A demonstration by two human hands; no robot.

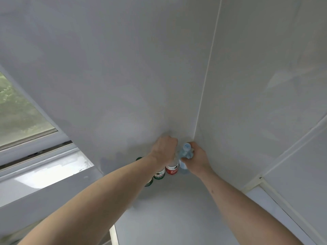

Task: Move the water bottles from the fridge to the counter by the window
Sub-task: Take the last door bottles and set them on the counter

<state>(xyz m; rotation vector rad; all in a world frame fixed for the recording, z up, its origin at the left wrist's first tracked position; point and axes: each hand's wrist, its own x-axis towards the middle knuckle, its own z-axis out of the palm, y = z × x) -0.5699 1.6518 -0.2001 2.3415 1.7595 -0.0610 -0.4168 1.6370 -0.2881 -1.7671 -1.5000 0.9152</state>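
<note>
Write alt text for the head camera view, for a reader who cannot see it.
Two bare hands set water bottles in the far corner of a white counter: the left hand grips a red-labelled bottle, the right hand a pale blue bottle. Green-labelled bottles stand to their left, near a window.

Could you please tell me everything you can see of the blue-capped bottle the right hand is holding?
The blue-capped bottle looks like clear, pale blue plastic with a blue cap on top. It stands roughly upright on the white counter, in the corner where two walls meet. The right hand grips its upper body. The red-labelled bottle stands just left of it.
</note>
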